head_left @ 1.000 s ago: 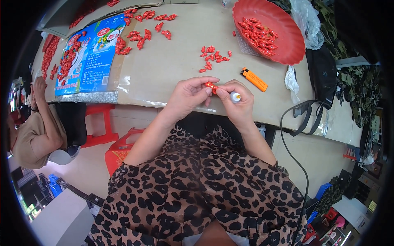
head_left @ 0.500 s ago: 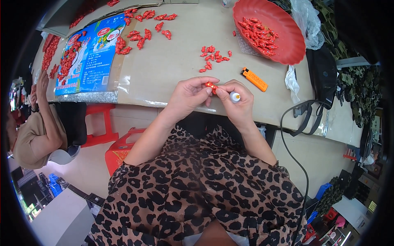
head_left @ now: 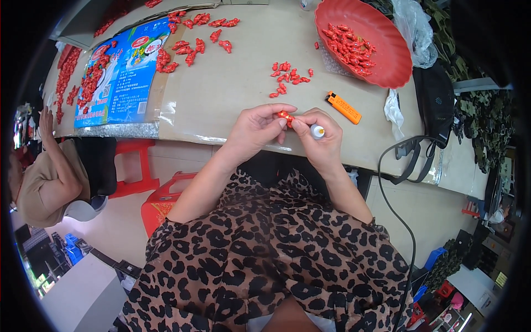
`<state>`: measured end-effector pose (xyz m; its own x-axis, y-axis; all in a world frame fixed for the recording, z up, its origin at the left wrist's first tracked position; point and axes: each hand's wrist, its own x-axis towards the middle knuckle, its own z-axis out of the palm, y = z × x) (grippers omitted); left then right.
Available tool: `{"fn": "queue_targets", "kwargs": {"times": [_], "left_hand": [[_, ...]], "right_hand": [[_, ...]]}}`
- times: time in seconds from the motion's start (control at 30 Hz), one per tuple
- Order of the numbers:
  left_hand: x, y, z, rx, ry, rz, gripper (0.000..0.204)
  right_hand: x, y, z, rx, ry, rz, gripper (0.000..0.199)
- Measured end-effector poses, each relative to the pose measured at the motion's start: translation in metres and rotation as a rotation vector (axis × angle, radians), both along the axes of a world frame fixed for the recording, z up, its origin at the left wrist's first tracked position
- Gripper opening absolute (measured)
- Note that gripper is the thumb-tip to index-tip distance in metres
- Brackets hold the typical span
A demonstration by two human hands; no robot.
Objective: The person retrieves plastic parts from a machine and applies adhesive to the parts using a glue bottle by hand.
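Note:
Between my two hands, over the table's near edge, is a small red figurine [head_left: 285, 115] with gold markings. The thumb and fingers of my left hand [head_left: 255, 128] pinch it from the left. My right hand [head_left: 321, 137] pinches its other side with thumb and forefinger. A small white tube [head_left: 317, 131] with a yellowish tip is tucked in the right palm, partly hidden by the fingers. Just beyond my hands lie several loose red figurines [head_left: 283, 77]. An orange lighter [head_left: 344, 108] rests to the right of my right hand.
A red scalloped bowl [head_left: 395, 61] holding many red pieces stands at the far right, near a crumpled tissue [head_left: 393, 114] and a black bag [head_left: 434, 99]. On the left, more figurines lie on a blue printed cardboard sheet [head_left: 130, 94]. A co-worker [head_left: 55, 177] sits at far left.
My hands and the figurine hold almost the same position. At the far left the co-worker's hand and arm have shifted slightly.

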<state>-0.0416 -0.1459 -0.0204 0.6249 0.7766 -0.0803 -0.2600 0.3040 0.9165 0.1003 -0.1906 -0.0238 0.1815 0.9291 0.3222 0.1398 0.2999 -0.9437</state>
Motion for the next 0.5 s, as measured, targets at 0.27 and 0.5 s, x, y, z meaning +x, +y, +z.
{"fn": "queue_targets", "kwargs": {"times": [0.27, 0.5], "left_hand": [[-0.0007, 0.0004, -0.0002, 0.005, -0.020, -0.004, 0.025], [-0.0008, -0.0001, 0.0001, 0.005, -0.022, 0.008, 0.023]], "right_hand": [[-0.0008, -0.0004, 0.0023, 0.004, -0.018, -0.004, 0.004], [-0.0011, -0.0006, 0.0019, 0.016, -0.047, 0.001, 0.004]]}}
